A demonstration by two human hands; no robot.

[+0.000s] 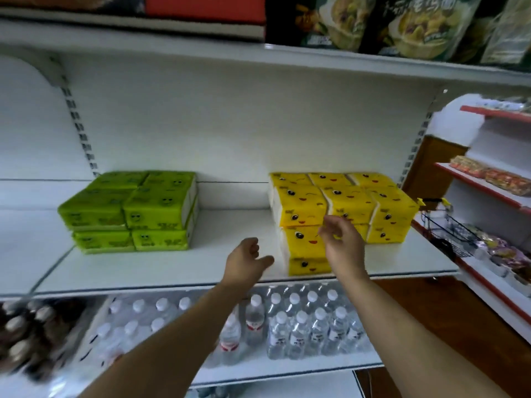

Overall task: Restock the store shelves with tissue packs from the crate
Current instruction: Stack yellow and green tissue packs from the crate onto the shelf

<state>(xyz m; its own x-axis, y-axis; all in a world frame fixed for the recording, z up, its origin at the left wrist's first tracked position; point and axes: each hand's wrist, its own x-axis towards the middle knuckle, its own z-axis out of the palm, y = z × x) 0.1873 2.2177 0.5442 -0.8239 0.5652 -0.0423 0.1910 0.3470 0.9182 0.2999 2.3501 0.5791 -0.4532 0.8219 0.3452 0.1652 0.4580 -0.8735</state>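
reaching up with both bare arms toward the white middle shelf; holding the left hand just over the front part of this shelf, with fingers loosely curled and thumb sticking out to the right, gripping nothing; holding the right hand in front of the yellow tissue packs, with fingers half bent and a little spread, pinching nothing; not being able to tell if the fingertips are touching the wrapping, because of blur; seeing the yellow tissue packs stacked in layers on the right part of the shelf, printed faces looking forward, with the front column nearest the edge, just right of the left hand; seeing the green tissue packs stacked in two layers on the left part of the same shelf, well apart from the yellow ones; seeing water bottles standing in rows on the shelf below, blurred dark bottles at the lower left, snack bags above; seeing another shelf unit with red edges at the right, carrying small wrapped goods.
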